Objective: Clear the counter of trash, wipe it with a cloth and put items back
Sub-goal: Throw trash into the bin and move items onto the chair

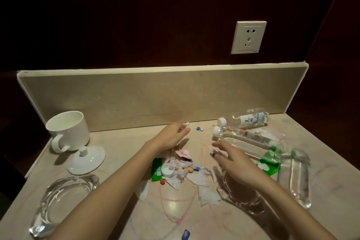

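Two bare hands reach over the counter. The left hand, near centre, pinches a tiny white scrap at its fingertips by the backsplash; the right hand, at about 4 o'clock from it, hovers with fingers straight and relaxed, grasping nothing. Two clear plastic bottles lie on their sides at 2 o'clock — one with a white label, one nearer. One trash pile of torn paper, green wrappers and small caps sits just below centre. One white mug stands at 9 o'clock, its lid upside down beside it. Three glass dishes: one at 7 o'clock, one under the right wrist, one at 4 o'clock. A blue cap lies by the backsplash. The beige stone surface bears red and blue scribbles — the wall behind is dark wood with one white socket.
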Demonstrator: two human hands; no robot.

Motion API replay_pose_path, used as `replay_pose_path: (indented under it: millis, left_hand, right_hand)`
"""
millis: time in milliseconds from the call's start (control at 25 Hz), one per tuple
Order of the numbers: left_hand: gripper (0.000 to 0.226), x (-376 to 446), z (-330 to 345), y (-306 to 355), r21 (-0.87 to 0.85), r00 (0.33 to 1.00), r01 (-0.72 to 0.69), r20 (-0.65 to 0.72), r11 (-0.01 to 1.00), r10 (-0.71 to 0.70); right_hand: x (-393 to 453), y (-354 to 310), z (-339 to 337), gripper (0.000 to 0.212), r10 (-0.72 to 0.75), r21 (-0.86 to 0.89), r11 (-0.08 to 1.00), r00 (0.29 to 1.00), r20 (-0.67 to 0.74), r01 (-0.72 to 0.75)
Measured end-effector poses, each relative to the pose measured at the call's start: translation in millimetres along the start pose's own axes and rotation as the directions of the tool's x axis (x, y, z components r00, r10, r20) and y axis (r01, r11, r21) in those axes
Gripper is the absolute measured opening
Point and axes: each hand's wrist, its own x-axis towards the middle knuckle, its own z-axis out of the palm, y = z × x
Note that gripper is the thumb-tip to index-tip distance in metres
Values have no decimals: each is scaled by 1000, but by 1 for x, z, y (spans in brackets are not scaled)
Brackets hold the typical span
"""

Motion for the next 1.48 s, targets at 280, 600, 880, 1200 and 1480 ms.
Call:
replay_pose_path:
  millis: [280,600,880,1200,1480]
  left_hand:
    - [39,-47,-1,7,15,983,-71,169,997,68]
    - [29,-114,-33,-30,-20,999,-24,-23,1000,24]
    - [35,-142,-32,-68,-177,967,120,-203,977,-156]
    - [36,-119,-6,-43,-211,964,76,-235,975,-126]
    - [30,-118,14,-27,-276,975,-1,-215,961,-61]
  right_hand:
    - [47,5,10,41,41,45,998,999,7,-41]
    - [97,-5,34,47,98,82,992,995,29,-100]
    - [77,-24,61,43,-52,59,997,989,137,44]
    - [11,-45,74,35,-161,160,979,965,207,129]
    - [19,-26,37,47,138,115,984,990,-34,-133]
